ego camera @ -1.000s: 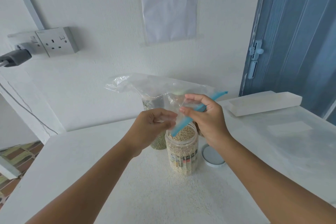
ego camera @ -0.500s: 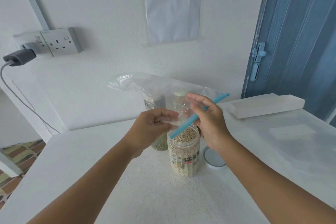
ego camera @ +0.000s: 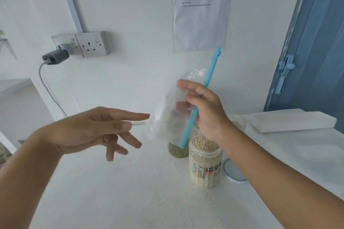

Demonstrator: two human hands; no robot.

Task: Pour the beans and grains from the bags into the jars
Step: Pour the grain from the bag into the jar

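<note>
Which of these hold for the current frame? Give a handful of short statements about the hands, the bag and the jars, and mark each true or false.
1. The right hand holds the clear plastic bag with the blue sealing strip. True.
2. The left hand grips the same bag. False: its fingers are spread open beside the bag, apart from it.
3. The clear plastic jar of pale grains is full almost to its mouth. True.
4. That jar has its lid screwed on. False: its mouth is open, and a round light-blue lid lies on the white table beside it.
5. The bag is packed full of beans. False: it looks empty.
</note>
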